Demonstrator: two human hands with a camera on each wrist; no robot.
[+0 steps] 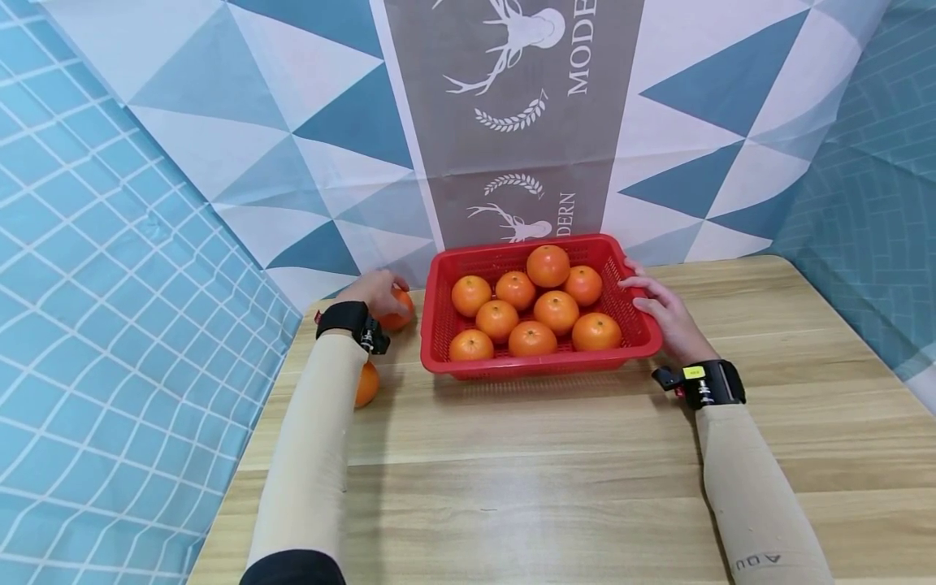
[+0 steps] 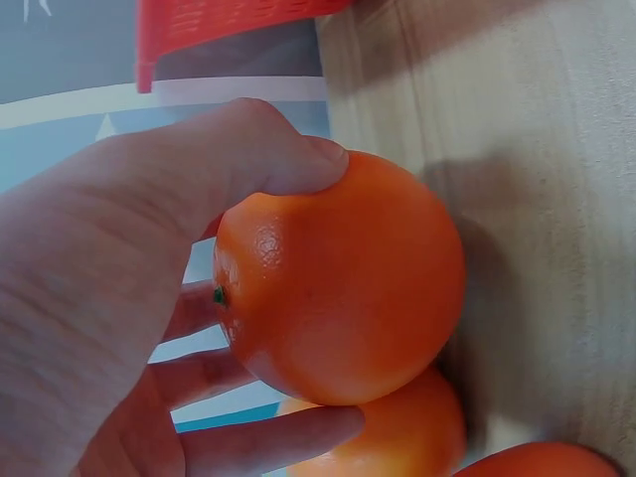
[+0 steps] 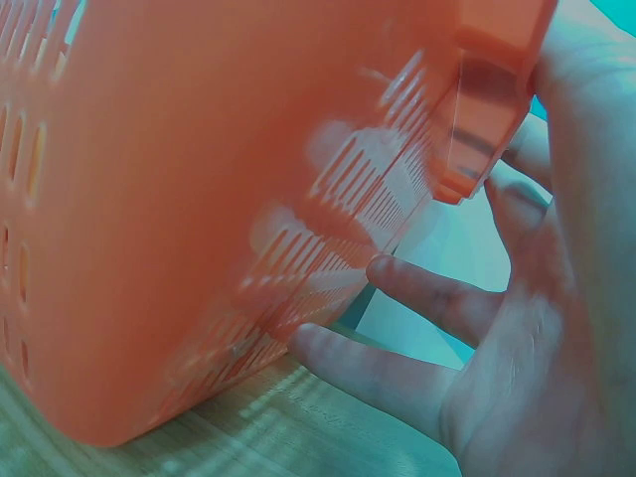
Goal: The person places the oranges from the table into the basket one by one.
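My left hand [image 1: 378, 294] is to the left of the red plastic basket [image 1: 478, 367], its thumb and fingers around a glossy orange [image 2: 343, 283] with a small green stem end. In the left wrist view the thumb lies on top and the fingers spread behind and below the fruit. At the basket's right end, my right hand [image 1: 669, 321] holds the rim. The right wrist view shows two fingers [image 3: 373, 373] of it reaching to the slotted outer wall. Several oranges [image 1: 532, 339] lie inside the basket.
Another orange [image 1: 367, 384] sits on the wooden table [image 1: 541, 487], partly behind the left forearm. Below the held fruit in the left wrist view are two more oranges, one lighter [image 2: 407, 432] and one at the bottom edge [image 2: 542, 462]. A patterned cloth wall [image 1: 329, 122] rises behind the basket.
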